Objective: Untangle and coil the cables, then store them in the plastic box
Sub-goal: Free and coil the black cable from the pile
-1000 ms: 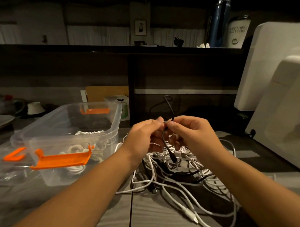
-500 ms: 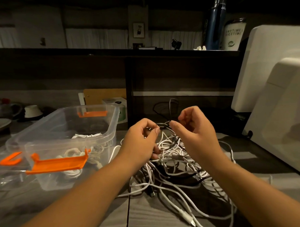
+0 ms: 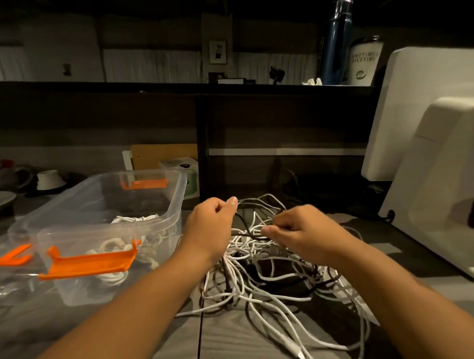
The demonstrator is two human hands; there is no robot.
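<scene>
A person's two bare forearms reach over a grey wood-grain bench (image 3: 236,343) in dim light. At the middle of the bench lies a loose tangle of cables (image 3: 271,280), mostly white with a few black strands, spreading toward the near right.

The left hand (image 3: 213,225) hovers at the far left edge of the tangle, its fingers curled and thumb pressed to forefinger, pinching a dark cable (image 3: 244,223) that runs down toward the other hand. The right hand (image 3: 299,231) sits just right of it, fingers curled down into the top of the tangle and pinching strands there; which strands, I cannot tell.

Left of the hands stands a clear plastic box (image 3: 73,292), open, with an orange latch (image 3: 91,265) on its near end and another on its far end. Coiled white cables (image 3: 135,219) already lie inside it. A clear lid (image 3: 8,284) with an orange clip (image 3: 14,255) lies flat at the far left.

A large white appliance (image 3: 431,145) stands at the right. On a dark shelf behind, a blue bottle (image 3: 336,41) and a white tumbler (image 3: 366,62) stand side by side.
</scene>
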